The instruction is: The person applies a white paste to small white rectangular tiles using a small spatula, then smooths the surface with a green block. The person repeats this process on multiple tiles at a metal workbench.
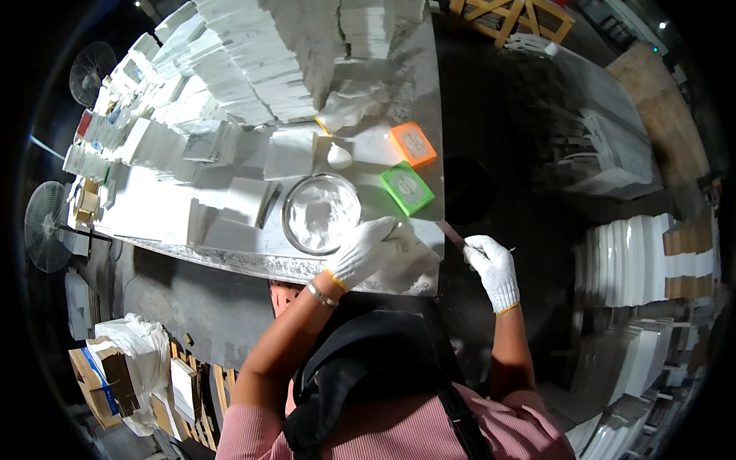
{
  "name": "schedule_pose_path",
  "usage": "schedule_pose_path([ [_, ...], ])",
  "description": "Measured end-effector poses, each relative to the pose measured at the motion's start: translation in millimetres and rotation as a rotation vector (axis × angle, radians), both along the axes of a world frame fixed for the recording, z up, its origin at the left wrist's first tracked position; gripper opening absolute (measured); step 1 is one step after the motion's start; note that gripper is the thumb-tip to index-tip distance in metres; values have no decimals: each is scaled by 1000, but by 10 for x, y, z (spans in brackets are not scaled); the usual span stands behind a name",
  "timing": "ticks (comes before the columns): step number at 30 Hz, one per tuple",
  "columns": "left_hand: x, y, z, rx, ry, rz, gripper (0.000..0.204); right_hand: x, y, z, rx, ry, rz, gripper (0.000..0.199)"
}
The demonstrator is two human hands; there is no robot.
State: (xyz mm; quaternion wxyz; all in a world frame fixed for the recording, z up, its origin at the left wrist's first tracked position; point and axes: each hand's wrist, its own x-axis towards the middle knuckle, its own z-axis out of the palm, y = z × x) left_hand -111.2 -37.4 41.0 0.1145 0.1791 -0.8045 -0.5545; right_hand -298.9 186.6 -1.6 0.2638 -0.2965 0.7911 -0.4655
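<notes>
My left hand [366,253], in a white knit glove, is over the front right corner of the table. Its fingers are bent at the edge of a grey-white marble tile [414,264] and appear to grip it. My right hand [492,268], gloved the same way, is off the table's right side. It is closed around a thin, flat brownish strip-like tool [451,233] that points toward the table corner. Beside my left hand stands a round metal bowl [287,218] with white, creamy material inside. A green box [407,188] and an orange box [412,144] lie beyond it.
A white bulb-shaped object [339,156] and crumpled plastic film [354,106] lie behind the bowl. Stacked marble tiles [245,61] fill the table's far side. More slabs [625,257] stand at right. Fans [46,226] stand at left; a wooden crate [514,19] is at the back.
</notes>
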Motion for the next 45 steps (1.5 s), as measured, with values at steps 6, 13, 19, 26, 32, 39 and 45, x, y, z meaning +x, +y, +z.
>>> schedule_pose_path([
  [6,-523,-41,-501,-316,-2,-112,31,-28,278,-66,-6,-35,-98,12],
  [13,-580,116,-176,-628,-21,-49,49,88,277,106,6,-107,-126,11],
  [19,-19,386,-309,-714,-180,0,95,138,258,63,-35,-155,-82,16],
  [26,-28,276,-495,-606,-110,-58,98,58,-17,-81,-80,94,95,29],
  [32,-44,231,-547,-584,-65,-44,90,87,56,-61,-75,388,196,26],
  [39,-33,216,-568,-589,-21,-50,89,247,145,-27,-1,481,162,28],
  [45,-40,215,-602,-578,-6,-57,87,431,-36,-59,-47,476,162,28],
])
